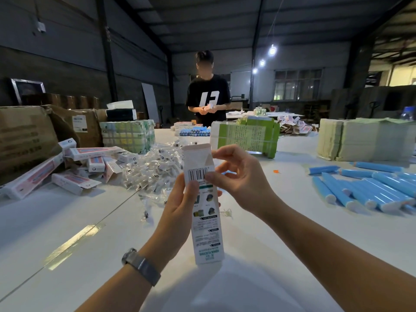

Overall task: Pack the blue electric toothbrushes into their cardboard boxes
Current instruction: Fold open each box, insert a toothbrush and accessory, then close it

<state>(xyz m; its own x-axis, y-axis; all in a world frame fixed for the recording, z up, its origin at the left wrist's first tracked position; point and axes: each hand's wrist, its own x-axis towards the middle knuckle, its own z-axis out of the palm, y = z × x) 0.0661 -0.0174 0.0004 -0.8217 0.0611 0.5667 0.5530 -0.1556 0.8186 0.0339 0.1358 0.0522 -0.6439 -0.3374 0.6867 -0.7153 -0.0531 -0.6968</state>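
A long white cardboard box [206,230] with a barcode and green print stands upright above the white table [281,244]. My left hand [180,203] grips it at mid-height from the left. My right hand [236,174] pinches its upper part by the barcode, near the open top flap. Several blue electric toothbrushes [369,190] lie in a heap at the right of the table. More blue toothbrushes [195,132] are stacked at the far side.
A pile of clear plastic bags [155,167] lies behind the box. Filled white-and-pink boxes [74,172] and brown cartons [27,140] crowd the left. Bundles of flat boxes stand at centre [245,136] and right [360,140]. A person in a black T-shirt [208,97] stands across the table.
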